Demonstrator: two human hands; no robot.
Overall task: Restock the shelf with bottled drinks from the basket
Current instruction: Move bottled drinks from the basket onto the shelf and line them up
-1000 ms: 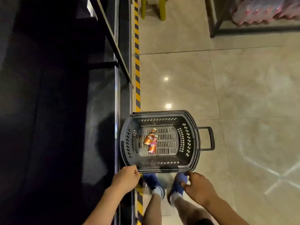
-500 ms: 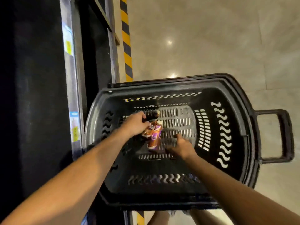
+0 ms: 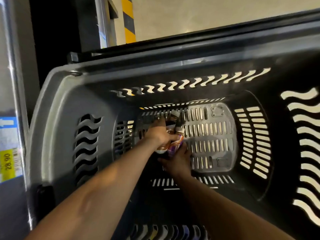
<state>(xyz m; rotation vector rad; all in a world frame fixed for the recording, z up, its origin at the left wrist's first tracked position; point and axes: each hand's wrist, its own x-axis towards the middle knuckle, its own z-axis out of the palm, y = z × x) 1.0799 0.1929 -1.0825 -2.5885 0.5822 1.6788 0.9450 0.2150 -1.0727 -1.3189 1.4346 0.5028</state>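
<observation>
A black plastic basket point(image 3: 69, 110) fills the view, seen from above. Two small bottled drinks lie side by side on its slotted floor. My left hand point(image 3: 160, 134) grips the left bottle point(image 3: 171, 118), which has a dark neck and a pale cap. The right bottle point(image 3: 174, 148) has an orange and purple label, and my right hand point(image 3: 176, 160) holds its lower end from below. Both forearms reach down into the basket. The hands hide most of both bottles.
The shelf edge point(image 3: 12, 101) runs down the left side, with a blue and yellow price tag point(image 3: 9, 161) reading 28.90. Beyond the basket rim lie a beige tiled floor point(image 3: 207, 13) and a yellow-black hazard stripe point(image 3: 129, 19).
The camera has dropped much closer to the basket. My left hand has closed round the left bottle, and my right hand has moved left onto the base of the right bottle.
</observation>
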